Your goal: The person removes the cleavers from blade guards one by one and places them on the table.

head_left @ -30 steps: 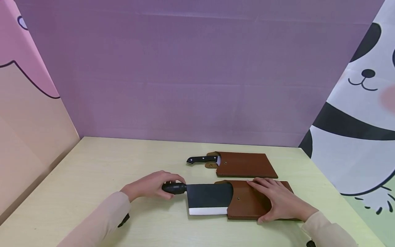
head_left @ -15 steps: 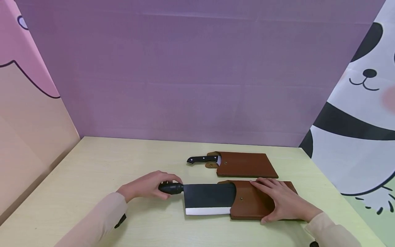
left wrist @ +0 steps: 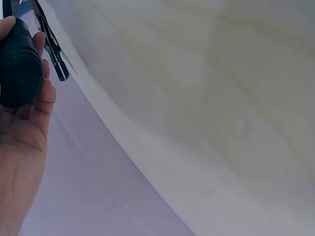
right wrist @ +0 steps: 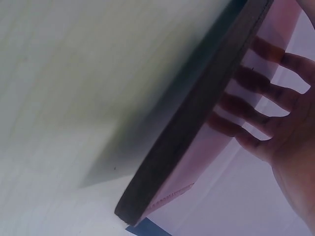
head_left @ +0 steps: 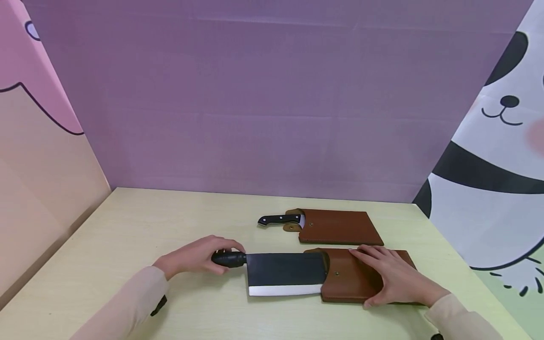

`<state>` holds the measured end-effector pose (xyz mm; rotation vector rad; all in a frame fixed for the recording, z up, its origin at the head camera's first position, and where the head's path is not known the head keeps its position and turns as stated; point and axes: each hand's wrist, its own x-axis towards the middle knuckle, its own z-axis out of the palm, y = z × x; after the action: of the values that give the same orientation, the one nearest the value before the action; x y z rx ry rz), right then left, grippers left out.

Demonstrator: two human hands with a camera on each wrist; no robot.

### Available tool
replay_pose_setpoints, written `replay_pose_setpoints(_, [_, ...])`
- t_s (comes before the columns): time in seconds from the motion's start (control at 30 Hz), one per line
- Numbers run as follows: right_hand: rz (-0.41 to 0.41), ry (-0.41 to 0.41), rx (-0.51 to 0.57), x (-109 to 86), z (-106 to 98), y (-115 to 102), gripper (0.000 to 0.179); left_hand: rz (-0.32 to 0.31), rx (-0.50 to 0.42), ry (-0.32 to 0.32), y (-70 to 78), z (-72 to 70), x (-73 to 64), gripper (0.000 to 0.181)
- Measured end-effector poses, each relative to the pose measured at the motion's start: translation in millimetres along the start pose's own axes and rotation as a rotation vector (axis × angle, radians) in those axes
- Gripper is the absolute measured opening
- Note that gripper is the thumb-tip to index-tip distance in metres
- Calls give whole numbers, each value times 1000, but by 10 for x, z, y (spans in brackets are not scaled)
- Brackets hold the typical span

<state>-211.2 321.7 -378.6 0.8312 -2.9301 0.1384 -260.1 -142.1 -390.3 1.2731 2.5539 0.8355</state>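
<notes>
In the head view, my left hand point(head_left: 201, 255) grips the black handle point(head_left: 229, 259) of a cleaver by its sides. The cleaver's broad dark blade point(head_left: 284, 269), with a pale cutting edge toward me, lies almost wholly outside a brown leather sheath point(head_left: 352, 278). Its far end just meets the sheath's mouth. My right hand point(head_left: 395, 276) spans the sheath, thumb at the near edge and fingers at the far edge. The left wrist view shows thumb and fingers around the handle point(left wrist: 20, 64). In the right wrist view, spread fingers point(right wrist: 251, 98) reach across the sheath.
Behind lies a second brown sheath point(head_left: 340, 226) with a black-handled knife point(head_left: 278, 220) in it, handle pointing left. Both sheaths lie on the pale wooden table point(head_left: 170, 212). A purple wall panel point(head_left: 272, 108) rises at the table's back edge.
My left hand has drawn the cleaver leftward, so more blade shows outside the sheath. The right hand and the near sheath have shifted slightly right. The far knife and sheath stay put.
</notes>
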Motion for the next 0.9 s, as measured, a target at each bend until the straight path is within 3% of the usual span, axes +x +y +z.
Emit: replay_pose_setpoints(0.9, [21, 41, -4, -91, -32, 77, 107, -1, 36, 38, -110, -90, -250, 50])
